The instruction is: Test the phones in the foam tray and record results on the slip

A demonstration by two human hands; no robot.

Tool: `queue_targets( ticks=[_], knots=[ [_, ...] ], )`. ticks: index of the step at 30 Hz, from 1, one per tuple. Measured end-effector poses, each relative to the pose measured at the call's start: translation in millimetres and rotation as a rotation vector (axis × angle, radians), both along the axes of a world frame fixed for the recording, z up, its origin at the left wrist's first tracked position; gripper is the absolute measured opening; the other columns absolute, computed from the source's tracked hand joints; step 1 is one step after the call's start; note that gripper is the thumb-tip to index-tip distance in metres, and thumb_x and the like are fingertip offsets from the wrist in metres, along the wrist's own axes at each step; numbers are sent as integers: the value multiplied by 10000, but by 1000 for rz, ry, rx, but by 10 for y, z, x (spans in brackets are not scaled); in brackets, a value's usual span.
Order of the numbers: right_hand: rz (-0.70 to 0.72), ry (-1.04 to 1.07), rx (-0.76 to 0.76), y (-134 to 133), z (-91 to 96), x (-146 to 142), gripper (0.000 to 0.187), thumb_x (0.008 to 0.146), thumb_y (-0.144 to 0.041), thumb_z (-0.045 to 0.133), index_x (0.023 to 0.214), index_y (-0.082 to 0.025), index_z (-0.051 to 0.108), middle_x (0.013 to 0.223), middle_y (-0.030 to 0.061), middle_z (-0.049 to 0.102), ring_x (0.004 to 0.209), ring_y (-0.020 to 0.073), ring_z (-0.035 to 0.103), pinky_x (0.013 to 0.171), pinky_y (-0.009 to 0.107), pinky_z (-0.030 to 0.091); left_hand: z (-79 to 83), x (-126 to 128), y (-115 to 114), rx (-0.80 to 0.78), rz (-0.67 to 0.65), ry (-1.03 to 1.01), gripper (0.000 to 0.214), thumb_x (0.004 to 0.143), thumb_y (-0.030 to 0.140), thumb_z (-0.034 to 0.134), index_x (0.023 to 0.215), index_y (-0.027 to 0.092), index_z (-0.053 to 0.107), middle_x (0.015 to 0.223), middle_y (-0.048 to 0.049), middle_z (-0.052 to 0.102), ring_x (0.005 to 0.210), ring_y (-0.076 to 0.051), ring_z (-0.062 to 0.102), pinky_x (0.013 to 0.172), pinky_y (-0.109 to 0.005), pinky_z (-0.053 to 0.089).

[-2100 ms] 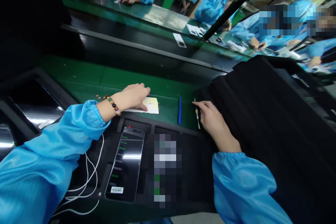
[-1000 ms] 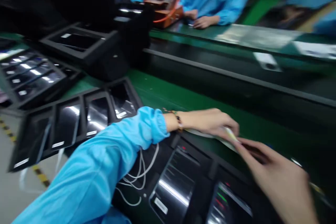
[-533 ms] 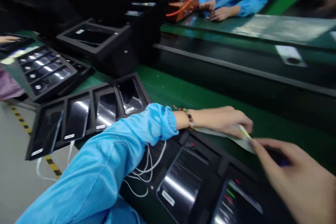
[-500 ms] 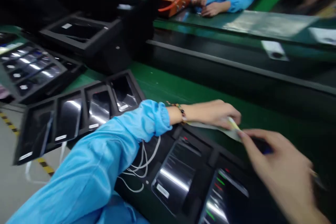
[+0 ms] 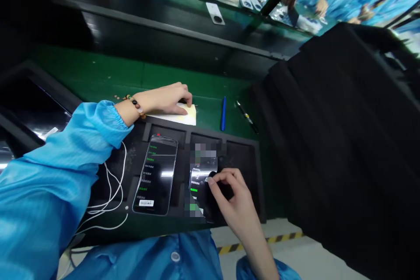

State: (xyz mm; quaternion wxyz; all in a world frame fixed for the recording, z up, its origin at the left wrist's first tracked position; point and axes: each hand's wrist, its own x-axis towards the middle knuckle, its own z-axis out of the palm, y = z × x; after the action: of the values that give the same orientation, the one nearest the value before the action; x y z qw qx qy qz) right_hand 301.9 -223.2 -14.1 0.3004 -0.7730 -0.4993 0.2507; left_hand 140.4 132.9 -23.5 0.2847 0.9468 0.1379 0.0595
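My left hand [image 5: 173, 98] lies at the back of the black tray, its fingers curled down and its thumb pressed onto a white and yellow paper sheet [image 5: 189, 116]. Thumb and forefinger of my right hand [image 5: 232, 194] are pinched together over the right-hand smartphone [image 5: 203, 173]. Something small and pale shows at those fingertips, too small to name. That phone's screen is lit with lines of text, and my hand and a blurred patch cover part of it. Left of it another lit smartphone [image 5: 156, 175] lies in its compartment, a white barcode label near its lower edge.
The black tray [image 5: 262, 175] has dividers. Behind it lie a blue pen [image 5: 223, 113] and another pen [image 5: 246, 116]. White cables [image 5: 121, 175] loop at the left. A tall black stack [image 5: 321, 140] stands at the right. Co-workers' hands [image 5: 321, 7] show across the bench.
The view has swung right. My right hand has moved away from the paper sheet and down over the right phone, still pinched. My left hand stays at the sheet.
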Motion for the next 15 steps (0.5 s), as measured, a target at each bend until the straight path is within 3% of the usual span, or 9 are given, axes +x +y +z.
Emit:
queue_targets(
  ticks=[5,8,10,13,15],
  knots=[
    [-261,-3,152,50,-155,-172,425,916,-600,766,1001,-218,600,1084,95,606,968,257,605,815,407,538,-47,-18,-7,68,33,14,486,926,507,687,1237,136,737,1263,-170,617,1208,-332,534,1060,-434,428],
    [-399,47,280,-26,-205,-132,376,976,-547,713,1106,-217,588,1133,98,615,968,241,617,824,402,543,67,2,-41,142,81,39,541,1005,523,634,1339,102,692,1354,-195,601,1260,-337,533,1103,-447,421],
    [-426,19,365,-140,-225,-55,305,1029,-491,659,1143,-214,601,1140,98,627,993,237,633,861,407,547,271,10,-97,276,143,110,541,1064,485,593,1420,80,645,1430,-204,581,1295,-333,532,1118,-448,414],
    [-346,-160,412,-360,-230,99,204,1090,-410,594,1108,-214,648,1101,87,654,1028,233,642,911,402,532,733,-90,-289,533,140,225,461,1154,406,469,1452,90,621,1437,-174,601,1285,-308,554,1096,-424,424],
    [-248,-231,396,-495,-221,184,178,1118,-375,567,1135,-227,665,1092,70,678,1026,216,654,898,371,527,1022,-296,-531,591,113,267,408,1162,403,465,1311,94,687,1261,-147,677,1161,-298,615,1038,-417,459]
  ],
)
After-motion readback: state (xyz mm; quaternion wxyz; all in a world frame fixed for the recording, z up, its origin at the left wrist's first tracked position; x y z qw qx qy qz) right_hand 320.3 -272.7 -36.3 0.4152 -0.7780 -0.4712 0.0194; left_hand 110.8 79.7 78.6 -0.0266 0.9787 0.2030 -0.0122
